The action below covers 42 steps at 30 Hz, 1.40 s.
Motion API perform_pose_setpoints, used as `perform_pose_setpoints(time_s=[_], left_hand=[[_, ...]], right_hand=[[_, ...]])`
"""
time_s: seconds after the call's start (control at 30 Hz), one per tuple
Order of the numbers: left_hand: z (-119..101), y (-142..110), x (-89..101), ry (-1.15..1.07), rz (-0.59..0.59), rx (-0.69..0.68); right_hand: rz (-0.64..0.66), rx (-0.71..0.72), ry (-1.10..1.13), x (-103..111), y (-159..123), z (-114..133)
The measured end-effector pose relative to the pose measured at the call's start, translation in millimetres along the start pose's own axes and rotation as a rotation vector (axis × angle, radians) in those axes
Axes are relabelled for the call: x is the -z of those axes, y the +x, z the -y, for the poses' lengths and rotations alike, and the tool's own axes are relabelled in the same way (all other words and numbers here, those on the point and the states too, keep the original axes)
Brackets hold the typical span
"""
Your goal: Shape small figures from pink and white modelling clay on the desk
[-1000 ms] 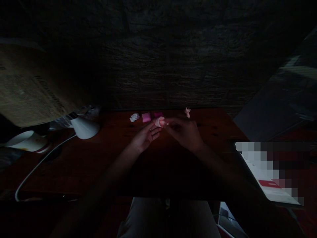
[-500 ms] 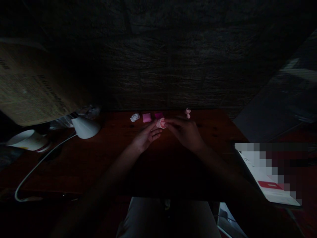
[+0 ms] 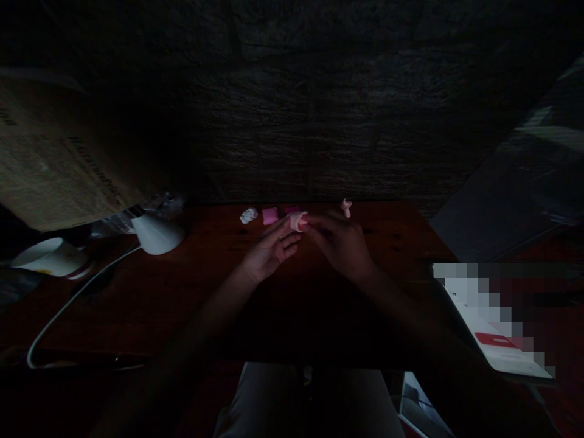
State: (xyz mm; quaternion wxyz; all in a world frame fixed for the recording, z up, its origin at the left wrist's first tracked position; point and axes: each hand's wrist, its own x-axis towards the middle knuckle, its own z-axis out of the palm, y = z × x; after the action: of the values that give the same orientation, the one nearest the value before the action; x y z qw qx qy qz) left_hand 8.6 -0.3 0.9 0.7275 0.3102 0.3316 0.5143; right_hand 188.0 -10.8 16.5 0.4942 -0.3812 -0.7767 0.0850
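Note:
Between my two hands, over the dark wooden table [image 3: 205, 280], is a small pale pink piece of what looks like modelling clay [image 3: 298, 221]. My left hand [image 3: 269, 252] holds it from the left between thumb and forefinger, its other fingers loosely curled. From the right, my right hand [image 3: 347, 244] pinches the same piece with its fingertips. Behind them lie a crumpled white lump [image 3: 249, 215], a pink square block [image 3: 270, 216] and a magenta piece [image 3: 292, 210], which the hands partly cover. A pale pink shaped bit [image 3: 347, 208] sits to the right near the wall.
On the left stand a white cone-shaped object [image 3: 159, 235] with a cable [image 3: 68, 306], a paper cup [image 3: 48, 255] and a large printed brown bag [image 3: 64, 152]. A dark brick-patterned wall [image 3: 310, 109] closes the back. A white-and-red flat item [image 3: 497, 340] lies at the right edge.
The pink piece has turned slightly between my fingers; the pale ridged edge seen before now shows as a smoother side. Both hands stay in nearly the same place.

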Motion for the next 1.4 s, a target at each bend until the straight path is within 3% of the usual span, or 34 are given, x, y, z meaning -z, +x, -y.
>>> perform_pose_setpoints(time_s=[0.4, 0.7, 1.0, 1.4], left_hand=[[2, 0, -1.7, 0.091, -0.008, -0.122], [4, 1, -0.8, 0.114, -0.002, -0.173], [4, 1, 0.4, 0.091, 0.037, -0.119], [2, 3, -2.8, -0.124, 0.019, 0.091]], right_hand=[[-0.044, 0.062, 0.012, -2, -1, 2], [-0.079, 0.012, 0.038, -5, -3, 4], [-0.093, 0.012, 0.053, -5, -3, 9], [-0.167, -0.047, 0.15, 1, -1, 16]])
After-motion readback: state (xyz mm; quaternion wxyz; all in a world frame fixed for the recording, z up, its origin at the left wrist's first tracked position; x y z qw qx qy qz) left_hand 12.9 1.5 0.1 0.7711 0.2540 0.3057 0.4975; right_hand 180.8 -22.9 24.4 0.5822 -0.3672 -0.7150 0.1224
